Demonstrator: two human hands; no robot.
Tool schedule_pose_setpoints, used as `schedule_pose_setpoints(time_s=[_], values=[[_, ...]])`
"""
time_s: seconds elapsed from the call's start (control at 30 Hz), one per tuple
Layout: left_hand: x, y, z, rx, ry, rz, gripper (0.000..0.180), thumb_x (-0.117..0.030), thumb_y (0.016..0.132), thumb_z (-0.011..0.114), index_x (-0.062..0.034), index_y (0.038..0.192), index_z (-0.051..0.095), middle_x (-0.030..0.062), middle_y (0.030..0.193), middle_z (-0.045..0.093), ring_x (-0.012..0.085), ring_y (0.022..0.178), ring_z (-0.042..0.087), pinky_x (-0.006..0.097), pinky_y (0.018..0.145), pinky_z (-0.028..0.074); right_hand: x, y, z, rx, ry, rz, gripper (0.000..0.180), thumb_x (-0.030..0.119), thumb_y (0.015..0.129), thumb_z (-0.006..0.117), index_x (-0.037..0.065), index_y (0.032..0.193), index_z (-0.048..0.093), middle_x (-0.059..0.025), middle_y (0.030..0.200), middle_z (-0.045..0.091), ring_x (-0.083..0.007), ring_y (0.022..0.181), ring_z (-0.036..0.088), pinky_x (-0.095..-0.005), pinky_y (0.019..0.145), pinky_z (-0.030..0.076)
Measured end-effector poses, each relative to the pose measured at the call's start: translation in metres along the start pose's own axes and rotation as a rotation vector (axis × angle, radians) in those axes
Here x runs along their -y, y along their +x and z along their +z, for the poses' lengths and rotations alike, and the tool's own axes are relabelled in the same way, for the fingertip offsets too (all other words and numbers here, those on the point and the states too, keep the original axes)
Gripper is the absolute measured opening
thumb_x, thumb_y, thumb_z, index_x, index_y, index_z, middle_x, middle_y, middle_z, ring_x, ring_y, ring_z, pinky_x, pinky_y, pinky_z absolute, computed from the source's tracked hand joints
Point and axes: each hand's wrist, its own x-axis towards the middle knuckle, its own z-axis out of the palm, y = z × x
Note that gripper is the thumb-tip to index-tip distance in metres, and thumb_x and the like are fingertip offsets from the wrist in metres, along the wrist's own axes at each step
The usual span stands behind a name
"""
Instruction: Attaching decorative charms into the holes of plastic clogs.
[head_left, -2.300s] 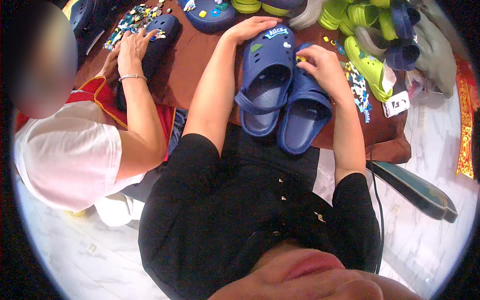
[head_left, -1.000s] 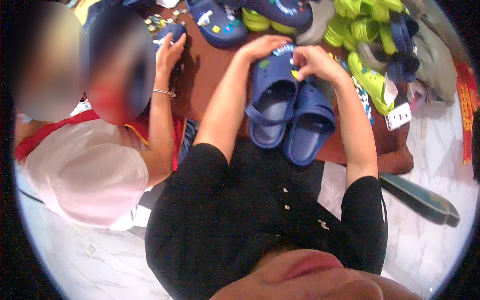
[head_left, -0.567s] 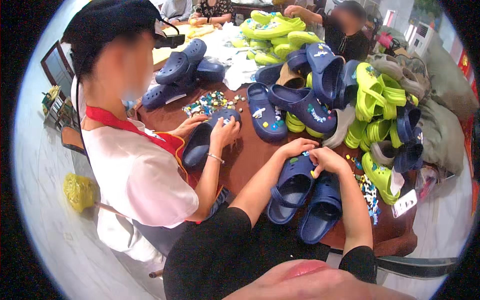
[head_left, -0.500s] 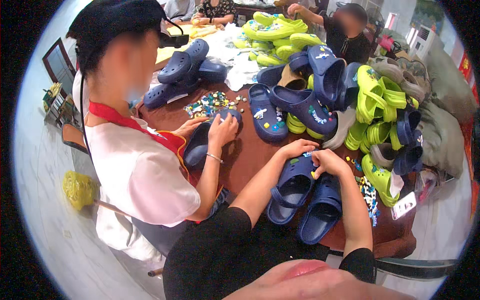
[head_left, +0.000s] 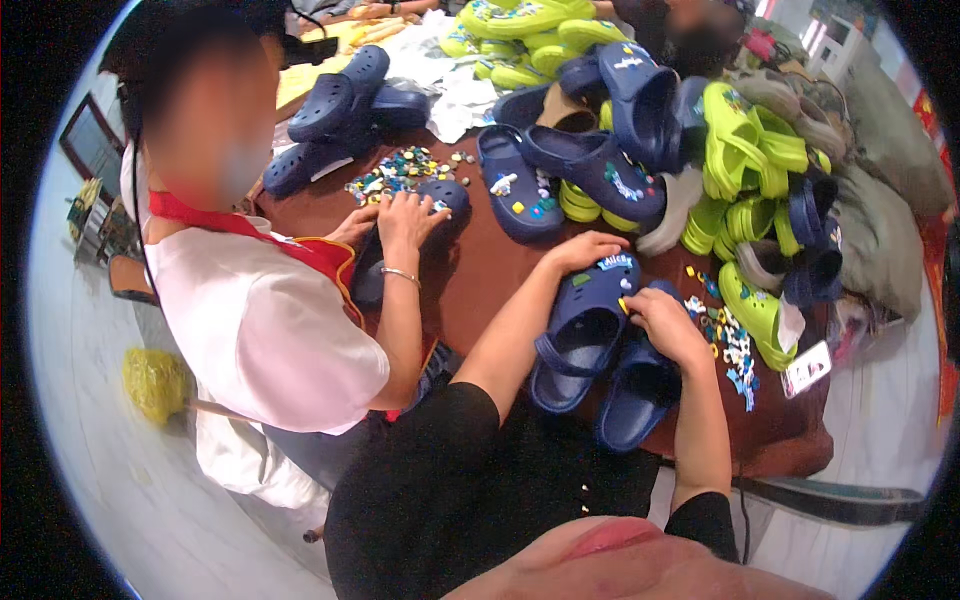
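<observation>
A navy clog [head_left: 582, 335] lies in front of me, toe pointing away. On its toe sit a blue-and-white lettered charm [head_left: 616, 261], a green charm [head_left: 580, 281] and a small whitish one. My left hand [head_left: 590, 251] curls over the toe's far left side, holding the clog. At the toe's right side, my right hand [head_left: 660, 318] pinches a small yellow charm [head_left: 624, 305] against the upper; whether it is seated in a hole cannot be seen. A second navy clog [head_left: 638, 395] lies alongside, partly beneath my right hand and wrist.
Loose charms [head_left: 735, 345] and a white card [head_left: 806, 370] lie to the right. Lime clogs [head_left: 750, 150] and navy clogs [head_left: 520, 185] are heaped beyond. At left, a co-worker's hands [head_left: 400, 222] work on another navy clog [head_left: 445, 200] near a charm pile [head_left: 405, 172].
The view has shifted, so the table sits higher in it. My right hand has drawn back from over the toe to its right side; my left hand stays on the toe.
</observation>
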Motion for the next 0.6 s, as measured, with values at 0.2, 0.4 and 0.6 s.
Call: schedule_pose_setpoints(time_s=[0.2,0.4,0.6], values=[[-0.006,0.009,0.008,0.070,0.072,0.063,0.039,-0.028,0.095,0.052,-0.0025,0.125,0.058,0.0092,0.122,0.061,0.0177,0.112,0.053,0.031,0.100,0.038,-0.014,-0.023,-0.003,0.022,-0.105,0.059,0.040,0.000,0.079,0.052,0.008,0.117,0.063,-0.0141,0.092,0.061,-0.0305,0.091,0.056,-0.0382,0.082,0.045],[0.004,0.010,-0.002,0.064,-0.012,0.022,0.039,-0.025,0.094,0.054,-0.0019,0.125,0.057,0.0057,0.119,0.062,0.0139,0.108,0.054,0.029,0.098,0.040,-0.063,-0.073,-0.029,-0.560,0.402,0.506,0.026,0.009,0.086,0.060,0.004,0.111,0.066,-0.0084,0.100,0.069,-0.0175,0.093,0.063,-0.0287,0.085,0.047],[0.009,0.009,-0.007,0.079,-0.098,-0.062,0.038,-0.024,0.096,0.052,-0.0043,0.128,0.056,0.0037,0.117,0.062,0.0114,0.108,0.053,0.026,0.098,0.039,-0.119,-0.110,-0.038,-0.752,0.225,0.595,0.020,0.012,0.084,0.064,0.002,0.101,0.069,-0.0076,0.091,0.070,-0.0136,0.083,0.063,-0.0263,0.077,0.047]])
